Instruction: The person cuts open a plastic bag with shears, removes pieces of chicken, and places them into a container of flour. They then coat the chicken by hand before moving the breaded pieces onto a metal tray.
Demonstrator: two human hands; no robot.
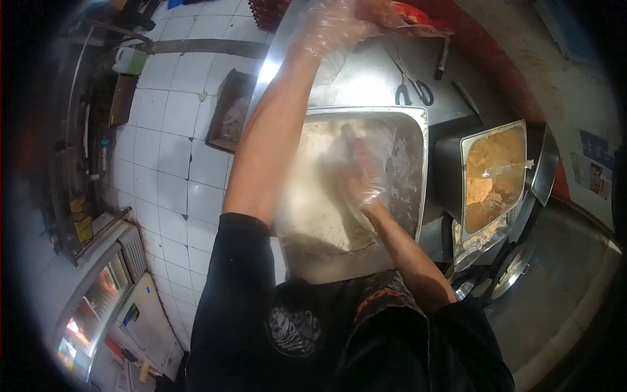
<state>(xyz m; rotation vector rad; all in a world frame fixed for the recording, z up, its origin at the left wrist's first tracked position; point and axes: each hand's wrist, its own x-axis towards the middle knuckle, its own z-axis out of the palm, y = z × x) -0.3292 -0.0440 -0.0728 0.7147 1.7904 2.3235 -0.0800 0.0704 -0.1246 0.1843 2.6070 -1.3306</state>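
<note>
My left hand [339,25], in a clear plastic glove, reaches over the far edge of a large metal tray [423,176]. Its fingers are closed on a clear plastic bag with red on it [418,18]. My right hand [361,173], also gloved, is low inside the tray over pale, flour-like powder [320,202]. Motion smears its fingers, so neither their pose nor anything in them can be made out. White powder clings to the tray's right inner wall.
Scissors [418,91] and a dark-handled tool [443,59] lie beyond the tray. To the right stands a deep metal pan [464,189] of orange-brown crumbs, with a round lidded pot [513,271] nearer me. A dark bin [228,111] stands on the tiled floor at left.
</note>
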